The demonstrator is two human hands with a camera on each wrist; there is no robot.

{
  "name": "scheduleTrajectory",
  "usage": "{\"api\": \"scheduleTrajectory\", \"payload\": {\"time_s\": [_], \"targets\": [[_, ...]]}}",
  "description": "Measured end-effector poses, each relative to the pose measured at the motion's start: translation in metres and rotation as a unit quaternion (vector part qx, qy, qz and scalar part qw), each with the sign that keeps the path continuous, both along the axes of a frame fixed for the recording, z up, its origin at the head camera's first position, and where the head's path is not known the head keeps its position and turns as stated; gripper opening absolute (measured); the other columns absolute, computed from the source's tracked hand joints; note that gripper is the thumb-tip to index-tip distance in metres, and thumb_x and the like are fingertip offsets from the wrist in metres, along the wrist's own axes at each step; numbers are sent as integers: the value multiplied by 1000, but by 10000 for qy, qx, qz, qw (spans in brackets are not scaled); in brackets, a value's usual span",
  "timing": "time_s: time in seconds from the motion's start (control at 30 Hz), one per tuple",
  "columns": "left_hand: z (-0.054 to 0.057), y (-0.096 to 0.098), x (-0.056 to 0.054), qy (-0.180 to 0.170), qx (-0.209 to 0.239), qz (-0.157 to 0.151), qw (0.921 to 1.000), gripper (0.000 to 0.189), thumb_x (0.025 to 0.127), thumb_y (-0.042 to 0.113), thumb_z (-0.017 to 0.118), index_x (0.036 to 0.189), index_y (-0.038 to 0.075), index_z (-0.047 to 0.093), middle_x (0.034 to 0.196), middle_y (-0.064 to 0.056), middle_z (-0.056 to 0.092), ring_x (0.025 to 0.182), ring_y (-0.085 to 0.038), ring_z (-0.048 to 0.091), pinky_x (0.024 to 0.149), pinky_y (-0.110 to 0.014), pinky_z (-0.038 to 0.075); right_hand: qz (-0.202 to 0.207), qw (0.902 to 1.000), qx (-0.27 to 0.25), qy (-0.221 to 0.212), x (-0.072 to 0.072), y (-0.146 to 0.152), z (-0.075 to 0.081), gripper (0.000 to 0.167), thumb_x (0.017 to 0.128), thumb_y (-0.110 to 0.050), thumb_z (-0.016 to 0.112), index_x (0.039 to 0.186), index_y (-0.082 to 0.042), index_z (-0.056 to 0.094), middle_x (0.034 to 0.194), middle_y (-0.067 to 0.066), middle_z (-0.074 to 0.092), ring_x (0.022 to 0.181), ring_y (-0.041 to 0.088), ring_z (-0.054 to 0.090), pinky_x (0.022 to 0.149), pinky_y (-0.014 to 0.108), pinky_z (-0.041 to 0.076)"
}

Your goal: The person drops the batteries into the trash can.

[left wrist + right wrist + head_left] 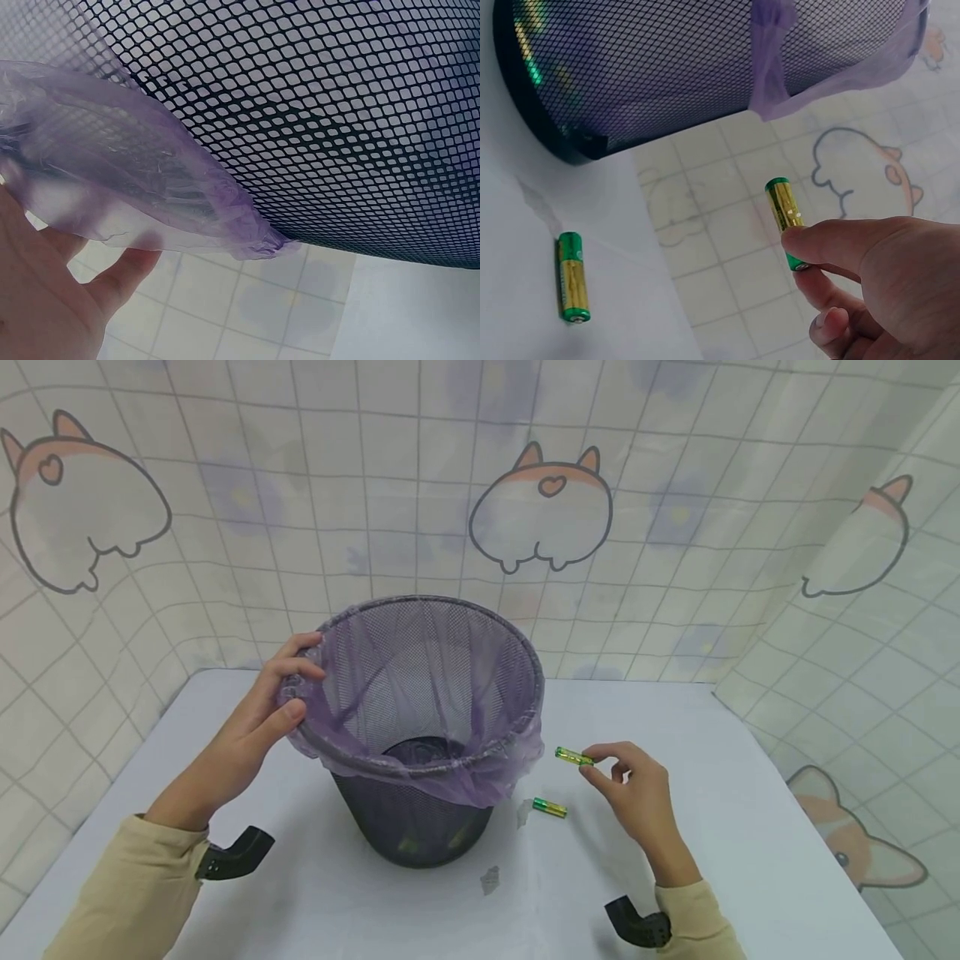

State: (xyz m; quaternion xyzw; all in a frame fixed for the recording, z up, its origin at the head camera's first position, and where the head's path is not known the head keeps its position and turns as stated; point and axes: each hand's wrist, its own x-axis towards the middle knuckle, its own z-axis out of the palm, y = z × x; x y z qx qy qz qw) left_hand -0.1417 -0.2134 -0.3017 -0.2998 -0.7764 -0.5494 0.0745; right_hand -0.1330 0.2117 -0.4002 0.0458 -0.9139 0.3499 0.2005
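1. Head view: gripping the rim of the mesh bin (416,839) at its left with the left grip (255,714), bending fingers over the purple bag (480,785).
2. Pinching a green-gold battery (567,755) in the right grip (637,789), above the worktop (765,835), just right of the bin.
3. Showing a second battery (550,807) lying right of the bin.
4. Showing blurred green-gold shapes (530,56) through the bin's lower mesh.

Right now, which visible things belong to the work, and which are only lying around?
In the work: right hand, pinching a battery; left hand on the bin rim; purple bag; probably the loose battery.

Only around: patterned cloth; grey patch.
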Motion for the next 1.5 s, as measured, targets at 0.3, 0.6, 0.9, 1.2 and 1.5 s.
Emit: {"api": "scheduleTrajectory", "payload": {"time_s": [0.3,0.6,0.9,1.2,1.5], "targets": [[0,1,-1,26,93,14,10000,30,97,11,41,126,4,42,159,2,18,149,-28,8,101,-81,5,-60,9996,12,282,4,-2,12,21,79,-8,77,97,-16,73,90,1,69,64,7,42,64,24,34],[0,0,-1,28,68,-17,10000,30,97,11,40,126,2,40,159,1,18,149,-26,7,101,-81,5,-62,9986,-29,520,6,-3,21,21,78,-8,78,97,-15,73,90,1,69,64,6,43,64,23,34],[0,0,-1,28,-30,-70,10000,31,97,10,38,127,-1,38,160,1,15,150,-23,7,101,-81,5,-43,9978,-58,656,8,-5,31,21,78,-9,78,98,-15,72,91,0,68,64,6,43,63,22,33],[0,0,-1,2,-52,-24,10000,32,97,11,39,127,-1,38,160,2,16,150,-22,8,101,-81,6,114,9959,-215,875,10,-7,44,22,78,-5,78,98,-13,73,91,1,68,64,8,42,60,20,32],[0,0,0,-25,69,50,10000,29,97,12,42,125,7,43,159,2,18,149,-29,8,100,-82,7,193,9933,-161,1129,12,-8,54,23,78,-5,78,98,-14,73,91,-1,68,65,7,41,59,18,30]]}}
